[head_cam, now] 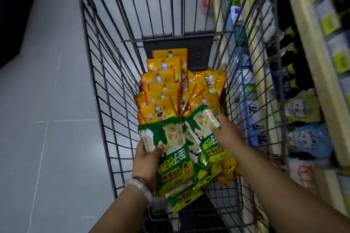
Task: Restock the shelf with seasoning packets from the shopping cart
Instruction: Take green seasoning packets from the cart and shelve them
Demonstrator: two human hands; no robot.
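Observation:
A grey wire shopping cart (98,85) stands in front of me. Inside it lie several yellow-orange seasoning packets (162,89) in overlapping rows. Nearer to me are green seasoning packets. My left hand (146,161) grips a stack of green packets (172,159) from the left side, thumb on top. My right hand (225,134) holds another green packet (206,138), with the thumb pressed on its face. More green and yellow packets lie underneath.
The store shelf (310,47) runs along the right of the cart, stocked with bagged goods in blue, white, dark and green; it is blurred. A grey tiled floor (37,100) lies to the left. A bracelet sits on my left wrist.

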